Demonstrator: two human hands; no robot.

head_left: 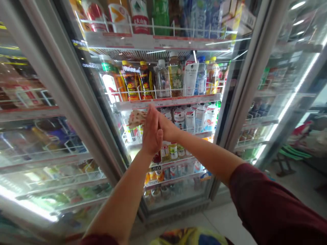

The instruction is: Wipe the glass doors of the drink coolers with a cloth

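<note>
My left hand (152,132) is raised flat in front of the glass fridge door (178,190), fingers stretched upward, back toward me, holding nothing. My right hand (167,127) reaches in from the right and crosses behind it, so its fingers are covered by the left hand. A crumpled patterned cloth (136,118) sticks out to the left of the hands, against the glass, gripped by the right hand. Both sleeves are dark red.
Behind the glass, wire shelves (166,102) hold several drink bottles (190,76) with red price strips. Another closed fridge door (38,136) is at the left and one (276,102) at the right. Pale floor tiles (219,221) lie below, and green items (293,151) sit far right.
</note>
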